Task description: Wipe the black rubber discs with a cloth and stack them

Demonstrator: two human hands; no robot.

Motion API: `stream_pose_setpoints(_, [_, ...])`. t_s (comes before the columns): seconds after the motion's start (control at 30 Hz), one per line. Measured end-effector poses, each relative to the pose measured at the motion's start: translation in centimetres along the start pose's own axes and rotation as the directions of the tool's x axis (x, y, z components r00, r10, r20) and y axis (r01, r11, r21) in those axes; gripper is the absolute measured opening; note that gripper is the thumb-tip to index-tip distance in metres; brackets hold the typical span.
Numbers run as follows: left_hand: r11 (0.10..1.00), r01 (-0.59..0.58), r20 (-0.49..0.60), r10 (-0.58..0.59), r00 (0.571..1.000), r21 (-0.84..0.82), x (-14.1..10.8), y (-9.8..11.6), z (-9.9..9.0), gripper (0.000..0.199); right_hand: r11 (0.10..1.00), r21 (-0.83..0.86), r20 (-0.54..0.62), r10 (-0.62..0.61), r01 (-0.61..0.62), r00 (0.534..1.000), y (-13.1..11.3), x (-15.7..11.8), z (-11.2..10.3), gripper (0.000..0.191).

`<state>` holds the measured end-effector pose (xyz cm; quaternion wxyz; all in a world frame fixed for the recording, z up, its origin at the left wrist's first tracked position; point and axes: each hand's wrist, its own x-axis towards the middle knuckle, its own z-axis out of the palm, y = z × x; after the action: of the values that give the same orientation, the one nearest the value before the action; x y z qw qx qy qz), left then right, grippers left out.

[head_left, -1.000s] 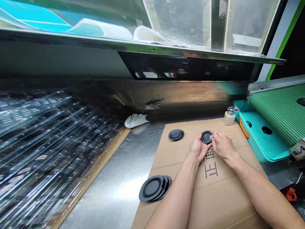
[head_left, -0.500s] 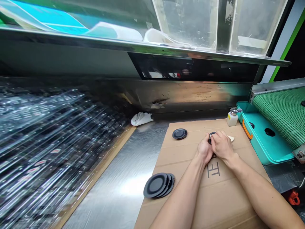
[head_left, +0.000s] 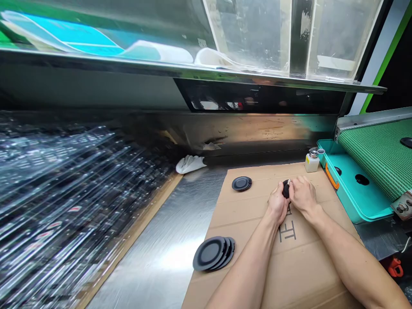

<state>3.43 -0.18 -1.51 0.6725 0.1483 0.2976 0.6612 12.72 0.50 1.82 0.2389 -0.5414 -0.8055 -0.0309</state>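
Observation:
My left hand (head_left: 277, 201) grips a small black disc (head_left: 286, 189) by its left and lower edge, above the cardboard sheet (head_left: 244, 219). Against the disc's right side is my right hand (head_left: 301, 194), its fingers closed on a small white piece (head_left: 289, 182) that touches the disc; most of that piece is hidden. A small stack of black discs (head_left: 241, 183) lies to the left of my hands. Nearer me, at the cardboard's left edge, lies a fanned stack of larger-looking black discs (head_left: 210, 253).
A white bottle (head_left: 312, 161) with a metal top stands at the cardboard's back right. Beside it are a teal tray (head_left: 370, 206) holding black discs and a green conveyor belt (head_left: 370, 141). A white glove (head_left: 189, 164) lies behind, near plastic-wrapped stock (head_left: 80, 206) at left.
The black disc has been turned so that more of its face shows between my hands. My right fingers have shifted to its upper right edge. The view has tilted slightly.

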Motion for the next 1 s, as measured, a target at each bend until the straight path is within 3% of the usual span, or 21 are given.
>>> stream_pose_setpoints(0.2, [0.996,0.078,-0.060,-0.080,0.995,-0.035,0.1,1.1,-0.2,0.027,0.968,0.083,0.193,-0.248,0.237,0.949,0.6,-0.3,-0.8,0.019])
stream_pose_setpoints(0.27, [0.996,0.088,-0.063,-0.090,0.994,-0.029,0.1,1.2,0.0,0.031,0.979,0.027,0.192,-0.201,0.200,0.961,0.9,-0.5,-0.9,0.019])
stream_pose_setpoints(0.37, [0.997,0.073,-0.093,-0.073,0.993,-0.009,0.1,1.0,0.2,0.030,0.994,-0.066,0.095,-0.080,0.086,0.992,0.9,-0.5,-0.8,0.023])
stream_pose_setpoints(0.43, [0.997,0.067,-0.111,-0.069,0.991,-0.024,0.1,1.0,0.2,0.029,0.991,-0.035,0.093,-0.128,0.132,0.987,0.6,-0.4,-0.8,0.024])
stream_pose_setpoints(0.53, [0.994,0.096,-0.099,-0.100,0.990,-0.043,0.1,1.1,0.0,0.032,0.969,0.052,0.176,-0.249,0.243,0.952,0.4,-0.4,-1.0,0.021])
stream_pose_setpoints(0.67, [0.995,0.096,-0.116,-0.098,0.988,-0.026,0.0,1.2,0.1,0.032,0.991,-0.017,0.142,-0.132,0.136,0.981,0.3,-0.7,-1.3,0.022])
stream_pose_setpoints(0.8, [0.992,0.118,-0.120,-0.121,0.985,-0.034,0.0,1.6,0.1,0.031,0.980,0.038,0.159,-0.198,0.194,0.967,1.0,-0.8,-1.2,0.022])
stream_pose_setpoints(0.9, [0.989,0.145,-0.097,-0.146,0.984,-0.022,-0.2,2.5,-0.1,0.036,0.998,0.047,0.017,-0.047,0.046,0.999,2.7,-0.3,-1.3,0.026])
stream_pose_setpoints(1.0, [0.987,0.156,-0.063,-0.158,0.985,-0.032,-0.4,3.4,-0.1,0.040,0.975,0.222,-0.203,0.054,-0.007,0.978,4.4,0.3,-1.8,0.027])
